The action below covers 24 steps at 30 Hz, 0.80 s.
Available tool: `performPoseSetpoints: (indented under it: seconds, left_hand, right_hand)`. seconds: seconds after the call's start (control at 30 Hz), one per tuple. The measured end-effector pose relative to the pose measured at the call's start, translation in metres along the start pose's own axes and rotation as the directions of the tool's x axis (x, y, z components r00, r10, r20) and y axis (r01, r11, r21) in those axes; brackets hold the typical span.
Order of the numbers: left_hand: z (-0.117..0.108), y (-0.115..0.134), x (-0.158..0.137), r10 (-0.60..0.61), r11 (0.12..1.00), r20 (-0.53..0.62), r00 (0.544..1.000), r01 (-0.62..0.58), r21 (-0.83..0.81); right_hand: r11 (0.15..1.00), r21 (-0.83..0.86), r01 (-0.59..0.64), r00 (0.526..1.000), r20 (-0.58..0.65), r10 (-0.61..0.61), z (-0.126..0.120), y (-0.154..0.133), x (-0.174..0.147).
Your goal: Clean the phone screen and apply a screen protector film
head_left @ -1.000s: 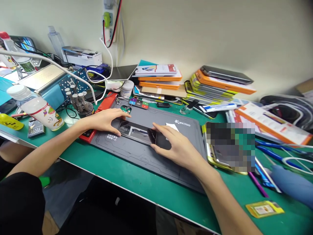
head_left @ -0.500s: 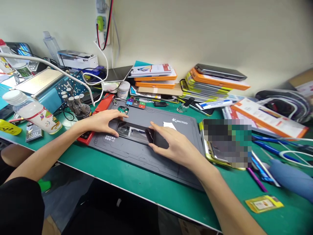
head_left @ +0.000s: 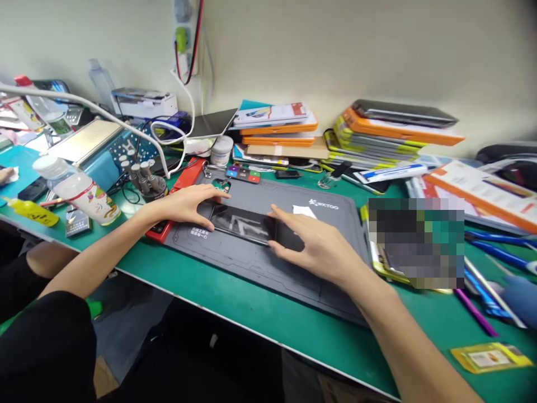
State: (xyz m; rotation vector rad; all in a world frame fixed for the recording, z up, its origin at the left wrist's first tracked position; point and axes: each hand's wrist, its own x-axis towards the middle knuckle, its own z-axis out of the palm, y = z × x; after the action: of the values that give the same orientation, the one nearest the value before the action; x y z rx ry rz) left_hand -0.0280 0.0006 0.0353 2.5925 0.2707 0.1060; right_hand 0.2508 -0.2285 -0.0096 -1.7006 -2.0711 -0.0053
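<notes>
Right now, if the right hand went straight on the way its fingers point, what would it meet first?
The right hand would probably meet the glossy black device first, perhaps already touching it; depth is unclear.

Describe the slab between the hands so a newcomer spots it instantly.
On the green bench sits a large grey mat marked WKTOO. Over that mat, the left hand and right hand frame a dark, flat, phone-like slab. Its glossy face, mirroring pale shapes, sets it apart from the dull mat.
</notes>
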Motion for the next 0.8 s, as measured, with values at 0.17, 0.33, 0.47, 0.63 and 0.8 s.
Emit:
performPoseSetpoints:
  seconds: [0.17,0.33,0.47,0.63,0.8]
  left_hand:
    - [0.0028,-0.0022,0.0011,0.005,1.0,0.014,1.0,-0.005,-0.009]
    - [0.0037,-0.0015,-0.0009,0.017,1.0,0.002,1.0,-0.017,-0.001]
    - [0.0038,0.0007,-0.0027,0.024,1.0,0.003,1.0,-0.024,0.003]
    - [0.0029,0.0033,-0.0031,0.011,1.0,0.023,1.0,-0.011,0.01]
    - [0.0031,0.0033,-0.0036,-0.003,1.0,0.017,1.0,0.002,0.019]
  right_hand:
    - [0.999,-0.016,-0.031,0.999,0.022,0.031,-0.0029,-0.0019,-0.0018]
    - [1.0,-0.007,-0.031,1.0,0.004,0.031,-0.0015,-0.0032,-0.002]
    - [1.0,-0.005,-0.014,1.0,-0.006,0.014,0.0009,-0.0004,-0.0028]
    - [1.0,-0.013,0.001,1.0,0.002,-0.001,0.0013,0.0014,-0.0028]
    - [0.998,-0.049,0.027,1.0,0.015,-0.026,0.001,-0.0011,-0.0024]
